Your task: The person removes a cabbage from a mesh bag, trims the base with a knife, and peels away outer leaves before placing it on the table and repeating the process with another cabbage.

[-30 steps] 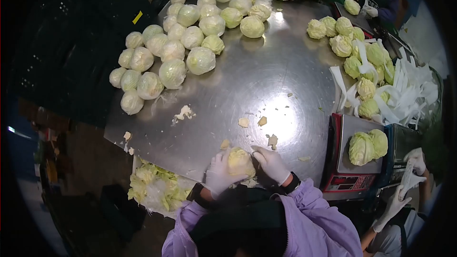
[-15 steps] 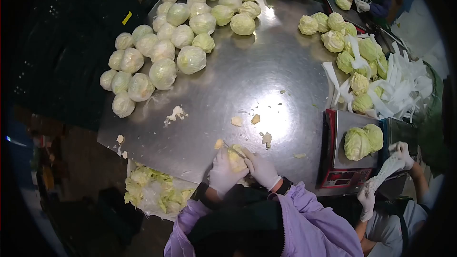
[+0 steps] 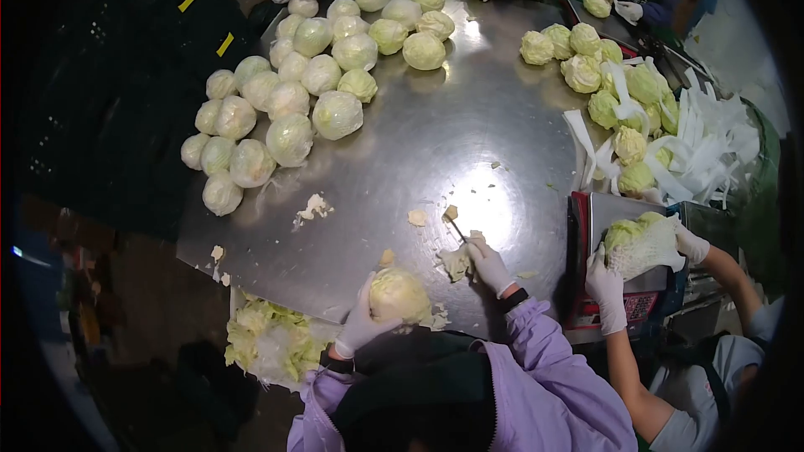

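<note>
My left hand, in a white glove, grips the left side of a pale cabbage at the near edge of the metal table. Further right, my right hand is closed around the handle of a thin dark knife, whose tip points away from me. A torn leaf piece lies just left of that hand. Small trimmed bits are scattered on the metal beyond the cabbage.
Wrapped cabbages cover the back left. More cabbages and white netting lie at the right. A co-worker's gloved hands hold netting over cabbage on a scale. Leaves fill a container below the near left edge.
My hands have moved apart, the right one outward to the right with the knife. The cabbage now shows whole beside my left hand. The co-worker has brought the netting over the scale's cabbage.
</note>
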{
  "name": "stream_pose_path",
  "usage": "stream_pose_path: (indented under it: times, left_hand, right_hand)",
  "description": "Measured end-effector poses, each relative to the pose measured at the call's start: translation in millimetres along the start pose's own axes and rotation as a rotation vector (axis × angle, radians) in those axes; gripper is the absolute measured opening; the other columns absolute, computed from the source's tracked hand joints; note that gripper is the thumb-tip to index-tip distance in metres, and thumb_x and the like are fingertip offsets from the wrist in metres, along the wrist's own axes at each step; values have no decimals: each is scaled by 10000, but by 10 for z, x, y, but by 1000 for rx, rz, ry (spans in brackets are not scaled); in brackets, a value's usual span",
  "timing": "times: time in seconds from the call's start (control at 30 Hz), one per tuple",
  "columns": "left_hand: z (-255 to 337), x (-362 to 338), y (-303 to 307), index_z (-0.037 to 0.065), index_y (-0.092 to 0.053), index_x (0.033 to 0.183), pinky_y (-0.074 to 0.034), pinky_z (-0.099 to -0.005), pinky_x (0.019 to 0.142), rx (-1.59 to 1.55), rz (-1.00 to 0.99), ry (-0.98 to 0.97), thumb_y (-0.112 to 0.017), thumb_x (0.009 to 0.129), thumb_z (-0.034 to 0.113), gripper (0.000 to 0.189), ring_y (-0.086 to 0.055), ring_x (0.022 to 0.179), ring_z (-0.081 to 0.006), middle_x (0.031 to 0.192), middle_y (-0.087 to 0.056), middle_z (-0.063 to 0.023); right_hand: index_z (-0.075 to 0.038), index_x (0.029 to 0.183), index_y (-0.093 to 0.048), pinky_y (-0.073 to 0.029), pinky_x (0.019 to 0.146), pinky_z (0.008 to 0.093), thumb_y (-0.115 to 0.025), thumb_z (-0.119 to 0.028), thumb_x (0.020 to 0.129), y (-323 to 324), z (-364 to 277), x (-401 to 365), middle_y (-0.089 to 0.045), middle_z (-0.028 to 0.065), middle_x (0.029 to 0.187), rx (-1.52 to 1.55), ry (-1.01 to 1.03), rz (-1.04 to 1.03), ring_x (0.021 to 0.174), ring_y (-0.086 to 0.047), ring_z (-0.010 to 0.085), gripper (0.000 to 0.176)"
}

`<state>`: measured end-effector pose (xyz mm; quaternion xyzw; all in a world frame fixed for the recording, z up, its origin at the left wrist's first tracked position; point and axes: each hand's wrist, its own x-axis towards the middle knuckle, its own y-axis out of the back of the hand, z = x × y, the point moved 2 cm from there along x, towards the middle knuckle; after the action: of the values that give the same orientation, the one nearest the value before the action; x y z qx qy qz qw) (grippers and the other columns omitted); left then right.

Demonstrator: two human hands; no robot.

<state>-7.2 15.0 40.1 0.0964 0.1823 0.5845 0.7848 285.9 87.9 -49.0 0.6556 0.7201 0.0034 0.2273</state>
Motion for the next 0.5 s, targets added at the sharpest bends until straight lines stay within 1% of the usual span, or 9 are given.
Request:
stream_pose_path:
  times: [0.03, 0.1, 0.13, 0.17, 0.2, 0.27, 0.3, 0.4, 0.5]
  left_hand:
    - [-74, -75, 4, -28, -171, 1453, -318, -395, 1075, -212, -5, 65, -831, 670, 271, 1067, -366, 1310, -299, 1417, -317, -210]
    - [-164, -172, 5, -28, -179, 1451, -319, -394, 1074, -421, 2, 141, -825, 678, 277, 1052, -357, 1317, -305, 1431, -307, -215]
    - [-174, -187, -33, -49, -200, 1436, -330, -394, 1067, -191, 38, 83, -819, 680, 305, 1039, -378, 1300, -327, 1414, -327, -234]
    - [-129, -171, -85, -69, -221, 1420, -341, -394, 1060, 39, 68, 20, -814, 681, 334, 1030, -398, 1283, -349, 1397, -348, -253]
    - [-75, -147, -169, -69, -221, 1420, -341, -394, 1060, 35, 73, 18, -814, 681, 334, 1030, -398, 1283, -349, 1397, -348, -253]
    - [196, -114, -316, -25, -274, 1420, -375, -401, 1027, 193, 166, 147, -818, 664, 344, 1001, -445, 1251, -344, 1343, -431, -250]
    - [285, -54, -340, -38, -332, 1377, -426, -424, 960, 227, 159, 227, -815, 639, 382, 977, -508, 1155, -383, 1241, -503, -259]
    - [420, 49, -326, -48, -355, 1345, -452, -441, 908, 364, 143, 164, -800, 636, 408, 953, -534, 1078, -406, 1201, -523, -255]
    - [497, 111, -374, -57, -338, 1356, -435, -436, 940, 407, 98, 154, -796, 624, 437, 995, -506, 1122, -400, 1233, -506, -261]
  right_hand:
    - [-35, 1238, -518, -505, 690, 364, -478, -232, 953, 11, 40, 43, -644, 137, 1014, 75, 147, -2, 721, -635, 273, 349]
    - [-31, 1299, -448, -510, 681, 353, -500, -209, 940, 107, -702, -197, -639, 132, 1040, 259, -6, -131, 737, -633, 245, 404]
    - [-28, 1360, -379, -514, 673, 341, -522, -186, 928, 123, -952, -299, -634, 127, 1065, 436, -164, -240, 753, -632, 217, 481]
    - [-50, 1407, -280, -522, 661, 325, -562, -202, 912, 29, -1023, -289, -613, 168, 1130, 239, 50, -253, 779, -641, 228, 590]
    - [-44, 1392, -303, -529, 672, 355, -603, -276, 896, -2, -1069, -400, -600, 207, 1151, -27, 57, -280, 803, -659, 295, 624]
    - [-37, 1378, -310, -530, 698, 397, -612, -351, 883, -270, -1112, -642, -579, 248, 1156, -322, 607, -235, 854, -650, 364, 659]
    - [-37, 1378, -310, -530, 698, 397, -612, -351, 883, -383, -1099, -753, -579, 248, 1156, -326, 607, -238, 854, -650, 364, 659]
    - [-30, 1349, -341, -522, 730, 426, -597, -385, 882, -503, -1163, -876, -589, 238, 1127, -544, 570, -262, 880, -625, 400, 640]
    - [-28, 1291, -425, -514, 745, 425, -571, -383, 897, -438, -1118, -721, -613, 203, 1101, -546, 407, -301, 871, -625, 385, 551]
